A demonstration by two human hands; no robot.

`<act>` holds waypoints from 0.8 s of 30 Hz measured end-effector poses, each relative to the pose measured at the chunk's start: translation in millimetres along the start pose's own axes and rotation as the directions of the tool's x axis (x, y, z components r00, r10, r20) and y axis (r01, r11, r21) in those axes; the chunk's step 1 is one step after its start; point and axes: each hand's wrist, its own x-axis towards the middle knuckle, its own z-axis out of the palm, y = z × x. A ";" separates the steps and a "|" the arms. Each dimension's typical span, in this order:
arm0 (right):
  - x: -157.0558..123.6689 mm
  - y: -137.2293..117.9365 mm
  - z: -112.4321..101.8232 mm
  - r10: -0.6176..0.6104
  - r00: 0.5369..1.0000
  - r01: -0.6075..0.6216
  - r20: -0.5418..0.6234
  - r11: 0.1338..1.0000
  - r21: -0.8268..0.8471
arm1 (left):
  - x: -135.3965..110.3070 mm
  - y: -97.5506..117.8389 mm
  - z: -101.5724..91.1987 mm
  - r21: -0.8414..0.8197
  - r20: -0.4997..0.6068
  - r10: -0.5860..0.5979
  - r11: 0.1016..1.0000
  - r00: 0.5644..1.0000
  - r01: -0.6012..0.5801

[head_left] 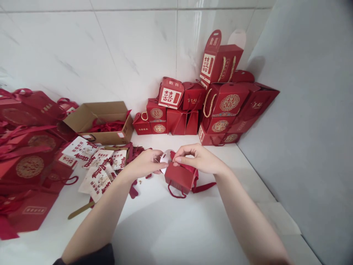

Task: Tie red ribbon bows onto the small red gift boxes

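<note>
A small red gift box (179,178) with a dark red cord handle stands on the white surface, its white-lined flap (164,161) raised on the left. My left hand (149,162) is at this flap, thumb and fingers closed at its edge. Above the box top, my right hand (197,158) is closed in a pinch; what lies between its fingertips is too small to name. Red ribbon (204,187) shows behind and to the right of the box, one end lying on the surface.
Stacked red gift boxes (220,106) stand against the tiled wall. An open cardboard box (116,138) holds red ribbons. Printed white packets (100,176) lie left of my left hand, near a gold strip (81,210). Ribboned boxes (30,173) pile up far left.
</note>
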 end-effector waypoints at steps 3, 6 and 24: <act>2.3 3.3 1.9 -0.031 0.998 0.029 0.047 0.999 0.035 | 0.9 -2.3 -0.4 0.041 0.023 -0.004 0.999 1.000 0.003; 4.2 7.6 4.0 -0.012 0.998 0.009 0.064 0.999 0.050 | 0.5 -3.5 -0.2 0.038 0.025 -0.010 0.999 1.000 0.009; 2.2 11.5 1.7 0.081 0.992 -0.069 0.095 0.990 -0.123 | -0.2 0.1 -0.2 0.040 0.068 -0.030 0.999 0.997 0.027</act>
